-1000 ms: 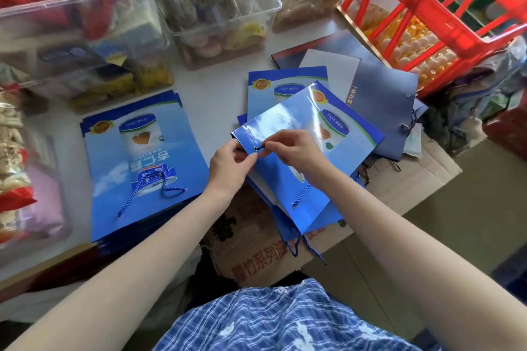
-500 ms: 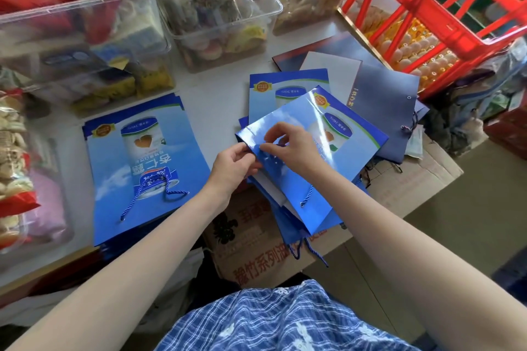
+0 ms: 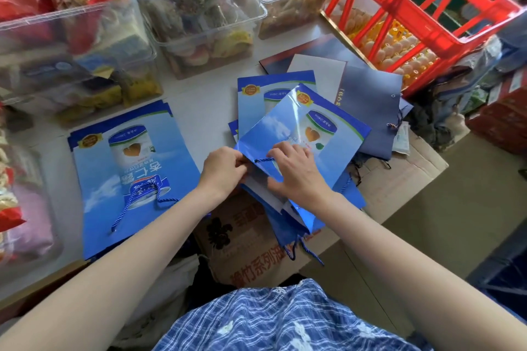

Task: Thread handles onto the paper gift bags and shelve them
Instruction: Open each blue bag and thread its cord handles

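Both bare forearms reach in from the bottom and meet mid-frame, hands nearly touching. Left hand (image 3: 224, 169) is curled in a pinching grip, right hand (image 3: 296, 172) lies knuckles-up with fingers bent, thumb splayed.
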